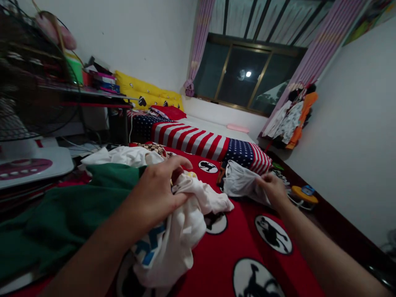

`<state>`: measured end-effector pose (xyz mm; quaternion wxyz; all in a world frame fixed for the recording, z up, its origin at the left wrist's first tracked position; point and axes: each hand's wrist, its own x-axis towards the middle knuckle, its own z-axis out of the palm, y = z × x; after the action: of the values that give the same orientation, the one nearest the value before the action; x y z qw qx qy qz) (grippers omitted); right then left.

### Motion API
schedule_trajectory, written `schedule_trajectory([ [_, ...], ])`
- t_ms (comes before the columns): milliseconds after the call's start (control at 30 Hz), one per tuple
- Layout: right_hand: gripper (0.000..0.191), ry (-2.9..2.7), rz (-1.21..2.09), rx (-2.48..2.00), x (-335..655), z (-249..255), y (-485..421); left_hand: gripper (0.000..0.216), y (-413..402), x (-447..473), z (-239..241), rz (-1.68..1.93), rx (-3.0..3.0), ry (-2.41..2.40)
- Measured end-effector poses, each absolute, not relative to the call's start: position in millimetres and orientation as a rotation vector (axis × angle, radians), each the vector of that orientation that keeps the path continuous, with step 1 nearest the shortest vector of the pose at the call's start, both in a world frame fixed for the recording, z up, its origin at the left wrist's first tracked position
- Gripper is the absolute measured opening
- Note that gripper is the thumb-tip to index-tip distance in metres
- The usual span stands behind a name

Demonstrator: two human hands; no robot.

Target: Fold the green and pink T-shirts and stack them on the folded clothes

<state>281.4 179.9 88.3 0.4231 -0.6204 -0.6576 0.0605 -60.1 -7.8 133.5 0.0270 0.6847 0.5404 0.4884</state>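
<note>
Your left hand (156, 194) is closed over a crumpled white garment (185, 231), fingers curled into its upper folds. Your right hand (272, 189) pinches the edge of a second pale cloth (239, 181), gripped between thumb and fingers. Both pieces lie on a red bedspread (222, 251) printed with white circles holding black figures. A green garment (71, 210) lies just beside the left forearm, with more white cloth (123, 156) behind it. Farther off, a stars-and-stripes blanket (198, 140) covers the bed (216, 128), a yellow cushion (145, 93) stands against the wall, and a fan (24, 78) stands at far left.
</note>
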Motion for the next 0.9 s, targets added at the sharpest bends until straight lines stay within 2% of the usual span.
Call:
schedule_trajectory([
  [100,0.024,-1.730,0.139,-1.152,254,121,156,0.049,-14,-45,133,1.443,2.250,1.515],
  [233,0.028,-2.004,0.329,-1.224,216,140,106,0.060,-26,-31,134,1.358,2.330,1.404],
  [367,0.025,-2.080,0.839,-0.897,177,168,59,0.077,-33,-24,135,1.354,2.375,1.365],
  [433,0.033,-1.981,1.005,-0.725,170,176,62,0.067,-32,-27,136,1.386,2.336,1.350],
  [500,0.039,-1.835,0.898,-0.877,180,167,88,0.043,-29,-39,137,1.529,2.225,1.450],
  [567,0.035,-1.623,0.600,-1.342,206,140,128,0.030,-25,-58,138,1.856,2.003,1.704],
  [633,0.026,-1.519,0.500,-1.552,238,105,164,0.032,-20,-79,137,2.216,1.714,1.983],
  [700,0.016,-1.473,0.436,-1.661,266,71,189,0.034,-15,-93,135,2.347,1.617,2.144],
  [800,0.017,-1.471,0.394,-1.742,287,46,201,0.025,-7,-95,131,2.009,1.967,2.103],
  [900,0.021,-1.520,0.394,-1.732,279,65,195,0.030,-2,-76,127,1.504,2.355,1.755],
])
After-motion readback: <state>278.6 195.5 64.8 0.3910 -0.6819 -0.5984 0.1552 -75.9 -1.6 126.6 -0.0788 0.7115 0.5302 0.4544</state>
